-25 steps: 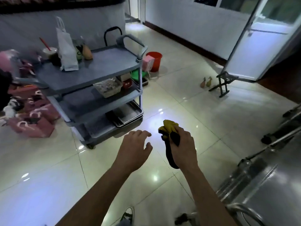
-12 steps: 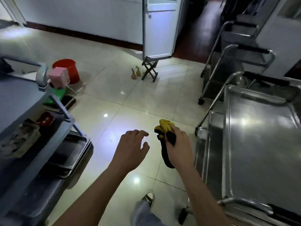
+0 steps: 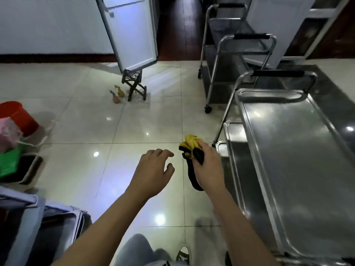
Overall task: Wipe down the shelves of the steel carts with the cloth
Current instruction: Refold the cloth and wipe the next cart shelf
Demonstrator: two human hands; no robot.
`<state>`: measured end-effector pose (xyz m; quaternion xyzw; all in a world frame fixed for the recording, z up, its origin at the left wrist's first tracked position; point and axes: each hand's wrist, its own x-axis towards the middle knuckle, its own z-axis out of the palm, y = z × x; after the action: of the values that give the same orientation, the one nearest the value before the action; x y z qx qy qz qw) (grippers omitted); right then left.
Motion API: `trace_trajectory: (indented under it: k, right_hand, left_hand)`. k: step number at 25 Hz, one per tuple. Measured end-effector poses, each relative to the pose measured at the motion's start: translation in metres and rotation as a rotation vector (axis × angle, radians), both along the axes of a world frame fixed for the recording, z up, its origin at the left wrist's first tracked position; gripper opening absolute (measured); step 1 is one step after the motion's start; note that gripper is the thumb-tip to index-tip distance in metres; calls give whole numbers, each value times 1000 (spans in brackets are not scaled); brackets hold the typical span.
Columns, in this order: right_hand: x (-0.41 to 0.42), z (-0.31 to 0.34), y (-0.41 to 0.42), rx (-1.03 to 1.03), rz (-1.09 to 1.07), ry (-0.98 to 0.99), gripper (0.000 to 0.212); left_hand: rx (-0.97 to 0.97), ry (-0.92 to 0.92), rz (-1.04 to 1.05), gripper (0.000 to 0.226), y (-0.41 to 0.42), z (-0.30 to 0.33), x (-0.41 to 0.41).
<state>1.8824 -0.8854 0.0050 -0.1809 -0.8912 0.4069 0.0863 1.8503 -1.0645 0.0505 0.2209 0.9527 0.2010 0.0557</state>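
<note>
Tiled floor; right hand grips cloth.

3 steel carts – 1 cloth

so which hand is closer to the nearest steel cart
Right. The right hand, gripping the cloth, is just beside the steel cart; the left hand hangs farther out over the floor.

A red bucket stands at the floor's left edge. A small folding stool props the white door.
</note>
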Motion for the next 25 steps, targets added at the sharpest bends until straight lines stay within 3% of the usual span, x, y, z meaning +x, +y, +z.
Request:
trace_trajectory:
  k: [6, 14, 20, 25]
  right_hand:
    - [-71, -17, 23, -3, -183, -41, 48]
    - [-180, -52, -16, -55, -508, -54, 50]
    - [-208, -96, -11, -195, -763, -204, 53]
    - [-248, -161, 41, -265, -901, -264, 53]
  left_hand:
    - [-6, -18, -232, 35, 28, -15, -120]
    - [-94, -27, -574, 36, 35, -53, -282]
    - [-158, -166, -779, 36, 81, -101, -338]
    - [-229, -201, -914, 36, 158, -155, -381]
